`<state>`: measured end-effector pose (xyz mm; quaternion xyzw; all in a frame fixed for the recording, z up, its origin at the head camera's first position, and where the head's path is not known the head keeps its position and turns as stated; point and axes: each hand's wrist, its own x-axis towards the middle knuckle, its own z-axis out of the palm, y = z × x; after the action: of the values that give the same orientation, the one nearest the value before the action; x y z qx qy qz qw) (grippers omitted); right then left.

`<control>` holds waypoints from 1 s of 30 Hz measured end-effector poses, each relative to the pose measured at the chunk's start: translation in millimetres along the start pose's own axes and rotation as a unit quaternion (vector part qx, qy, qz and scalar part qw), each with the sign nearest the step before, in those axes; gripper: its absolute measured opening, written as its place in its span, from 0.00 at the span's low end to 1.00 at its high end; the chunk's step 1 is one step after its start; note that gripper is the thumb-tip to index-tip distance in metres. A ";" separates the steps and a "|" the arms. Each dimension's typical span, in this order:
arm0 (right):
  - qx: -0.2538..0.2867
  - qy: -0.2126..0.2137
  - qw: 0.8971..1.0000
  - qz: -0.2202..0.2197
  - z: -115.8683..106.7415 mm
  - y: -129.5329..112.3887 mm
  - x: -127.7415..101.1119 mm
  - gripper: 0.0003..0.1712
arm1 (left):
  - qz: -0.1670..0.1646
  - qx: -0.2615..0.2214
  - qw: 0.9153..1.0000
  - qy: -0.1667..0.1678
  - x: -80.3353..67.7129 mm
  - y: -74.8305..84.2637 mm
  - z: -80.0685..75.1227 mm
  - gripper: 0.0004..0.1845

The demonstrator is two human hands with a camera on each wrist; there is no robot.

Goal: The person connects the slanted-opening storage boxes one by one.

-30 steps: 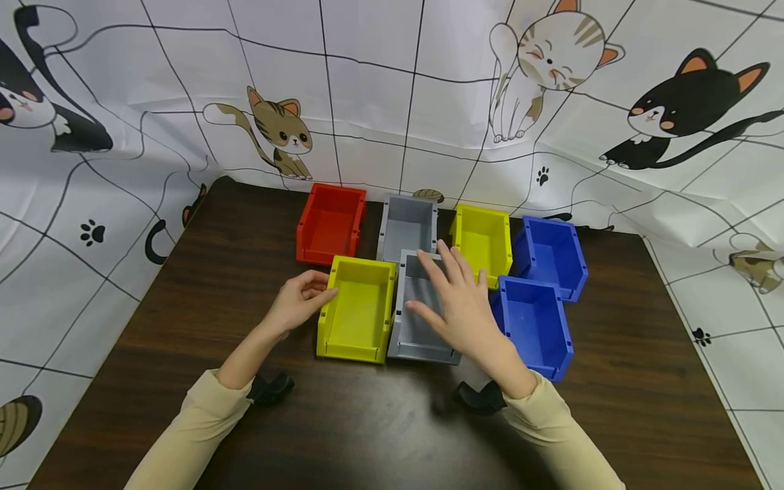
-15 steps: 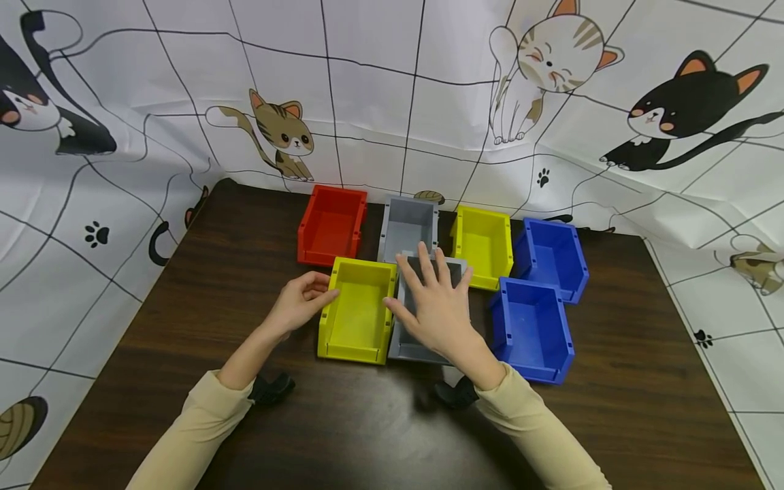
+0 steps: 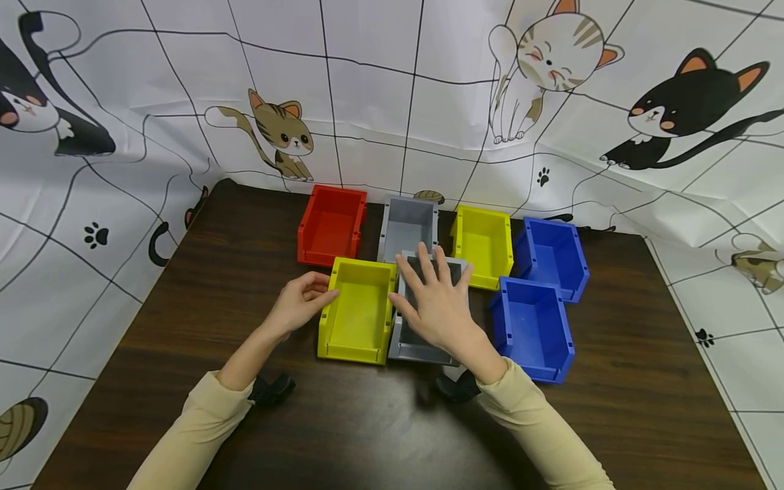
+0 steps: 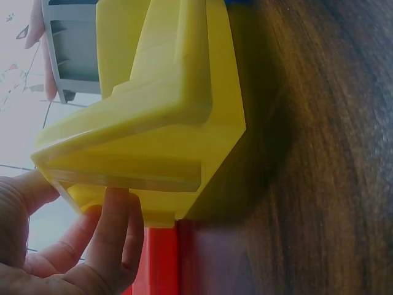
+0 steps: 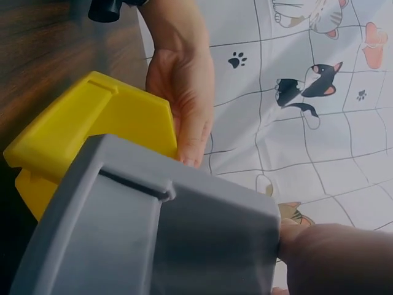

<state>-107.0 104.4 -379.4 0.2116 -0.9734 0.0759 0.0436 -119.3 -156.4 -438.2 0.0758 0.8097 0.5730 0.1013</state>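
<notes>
A near yellow bin (image 3: 358,313) and a near grey bin (image 3: 416,348) stand side by side on the dark wood table (image 3: 245,272). My left hand (image 3: 300,299) holds the yellow bin's far left corner. In the left wrist view its fingers (image 4: 113,227) and thumb pinch the rim of the yellow bin (image 4: 166,92). My right hand (image 3: 435,306) lies spread over the grey bin, fingers straight toward its far rim and thumb on the wall next to the yellow bin. The right wrist view shows the grey bin (image 5: 153,233), the yellow bin (image 5: 104,123) and my left hand (image 5: 184,104).
A back row holds a red bin (image 3: 331,224), a grey bin (image 3: 407,224), a yellow bin (image 3: 484,241) and a blue bin (image 3: 551,255). Another blue bin (image 3: 533,327) sits right of the near grey one. A cat-print cloth (image 3: 429,102) hangs behind and beside the table.
My right hand has slid left, from the grey bin's right side to over its middle, then settled. The left hand and the bins have stayed put.
</notes>
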 end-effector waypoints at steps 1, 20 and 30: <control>0.002 -0.002 1.000 0.001 -0.1 0.3 0.0 0.35 | 0.000 0.000 1.000 0.000 0.0 0.1 0.0 0.20; 0.002 -0.019 1.000 0.010 9.0 5.3 2.6 0.36 | 0.005 -0.004 1.000 0.001 1.3 -3.2 1.8 0.20; 0.000 -0.041 0.999 0.010 11.7 7.5 2.9 0.36 | 0.007 0.000 1.000 0.007 -0.2 -2.5 3.7 0.20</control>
<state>-113.4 108.0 -391.6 0.2051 -0.9764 0.0671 0.0028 -118.2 -153.9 -441.7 0.0773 0.8099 0.5743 0.0916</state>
